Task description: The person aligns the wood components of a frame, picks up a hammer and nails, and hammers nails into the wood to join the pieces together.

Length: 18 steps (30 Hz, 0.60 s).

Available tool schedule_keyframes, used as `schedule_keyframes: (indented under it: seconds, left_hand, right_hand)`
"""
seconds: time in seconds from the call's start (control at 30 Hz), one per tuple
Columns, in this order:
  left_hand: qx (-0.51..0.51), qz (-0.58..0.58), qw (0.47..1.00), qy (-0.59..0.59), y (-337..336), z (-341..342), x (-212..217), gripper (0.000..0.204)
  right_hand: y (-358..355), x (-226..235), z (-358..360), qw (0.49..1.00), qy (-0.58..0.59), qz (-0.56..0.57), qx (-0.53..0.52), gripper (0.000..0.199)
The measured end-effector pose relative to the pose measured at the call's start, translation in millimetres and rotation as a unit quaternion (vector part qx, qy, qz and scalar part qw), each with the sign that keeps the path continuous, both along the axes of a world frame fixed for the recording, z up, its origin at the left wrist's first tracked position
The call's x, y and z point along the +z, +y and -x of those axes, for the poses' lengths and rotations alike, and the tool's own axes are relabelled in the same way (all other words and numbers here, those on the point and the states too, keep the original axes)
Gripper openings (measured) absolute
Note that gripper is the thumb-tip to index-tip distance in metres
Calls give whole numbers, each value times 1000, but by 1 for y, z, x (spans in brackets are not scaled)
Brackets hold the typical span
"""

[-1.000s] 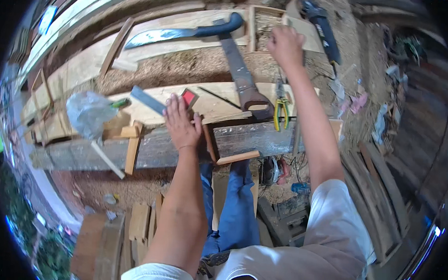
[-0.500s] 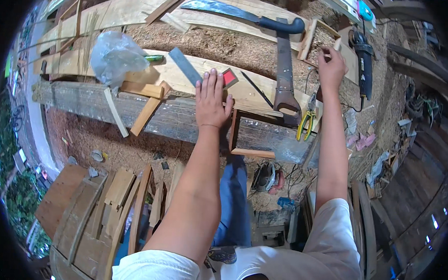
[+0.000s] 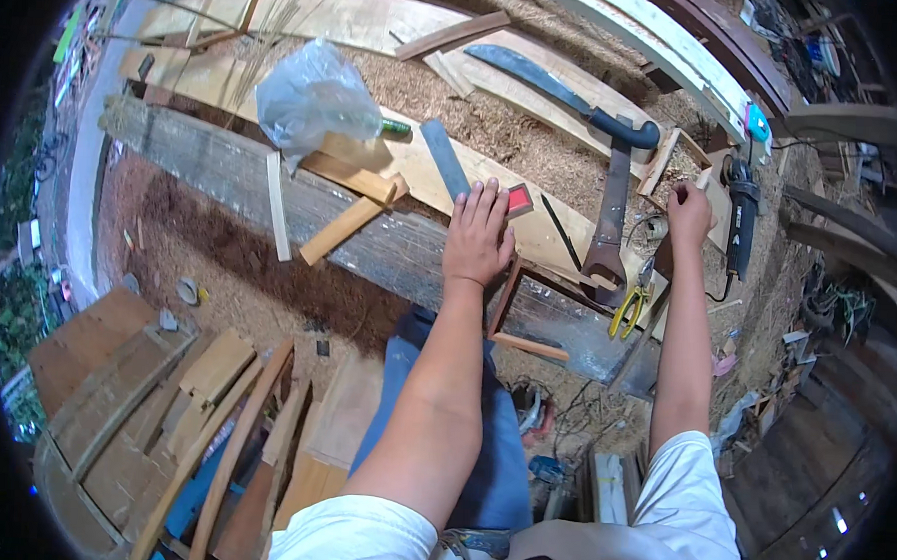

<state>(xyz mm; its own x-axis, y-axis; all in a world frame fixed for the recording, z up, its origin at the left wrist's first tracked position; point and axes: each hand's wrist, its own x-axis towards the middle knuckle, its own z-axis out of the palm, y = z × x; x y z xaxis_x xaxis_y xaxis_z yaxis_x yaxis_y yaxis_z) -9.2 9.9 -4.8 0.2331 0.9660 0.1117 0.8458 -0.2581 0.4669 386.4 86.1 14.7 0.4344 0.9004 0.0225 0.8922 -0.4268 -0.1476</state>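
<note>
My left hand [image 3: 478, 236] lies flat, fingers stretched out, on the edge of a pale plank [image 3: 403, 168]. Its fingertips meet a grey metal strip [image 3: 442, 158], and a red-faced block [image 3: 518, 199] is beside them; any join between the two is hidden. A corner of thin wood strips [image 3: 505, 300] stands below that hand. My right hand [image 3: 689, 215] has curled fingers by a small wooden frame [image 3: 658, 171]. A pale wooden tip [image 3: 703, 178] shows at its fingers; what they grip is unclear. Yellow-handled pliers [image 3: 627, 313] and a handsaw [image 3: 612, 217] lie to its left.
A machete [image 3: 538, 72] lies across the far boards. An angle grinder [image 3: 741, 218] with a cord is at the right. A plastic bag [image 3: 316, 99] and crossed wood strips [image 3: 351, 216] lie left of my hands. Loose timber [image 3: 214, 380] fills the near left, over sawdust.
The whole view has shifted and turned, so the bench sits further right and lower. My left hand stays flat on the plank; my right hand stays curled near the small frame.
</note>
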Motion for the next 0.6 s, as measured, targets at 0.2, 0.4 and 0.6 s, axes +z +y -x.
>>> schedule_keyframes:
  seconds: [0.2,0.4,0.6]
  left_hand:
    - [14,3,1000,-6,-1,-3,2,62]
    - [11,1,1000,5,-1,1,3,61]
    - [10,-9,1000,23,0,-3,3,60]
  right_hand:
    - [3,9,26,997,20,-68,-9,15]
    - [-3,20,24,990,77,-120,-4,15]
    - [-13,16,8,967,192,-167,-16,16]
